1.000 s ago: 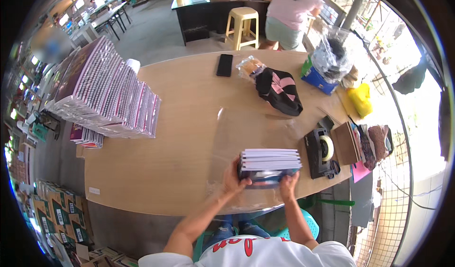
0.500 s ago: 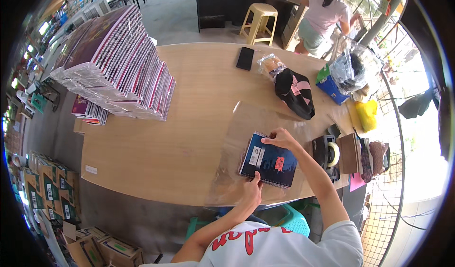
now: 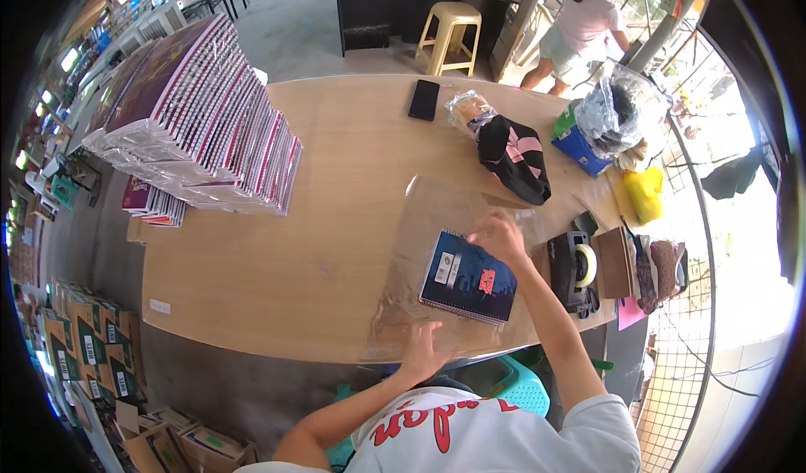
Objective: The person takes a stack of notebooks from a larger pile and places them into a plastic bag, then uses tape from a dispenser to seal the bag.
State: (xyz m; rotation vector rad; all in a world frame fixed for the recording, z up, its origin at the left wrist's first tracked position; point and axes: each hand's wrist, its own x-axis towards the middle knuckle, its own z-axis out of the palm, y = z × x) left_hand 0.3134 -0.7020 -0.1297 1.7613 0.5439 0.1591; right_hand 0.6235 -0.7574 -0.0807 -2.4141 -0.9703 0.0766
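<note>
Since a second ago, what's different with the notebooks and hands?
The small spiral notebooks went from held upright to lying flat on the clear plastic sheet. The left hand let go and drew back toward the near edge of the table; the right hand, blurred, is at their far side. The tall wrapped notebook pile and black smartphone stayed put.

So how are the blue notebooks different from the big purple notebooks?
The blue notebooks make a low pile; the purple notebooks make a tall stack. The blue ones lie on clear plastic near the person, while the purple ones stand toward the table's left end. Both look spiral-bound.
</note>
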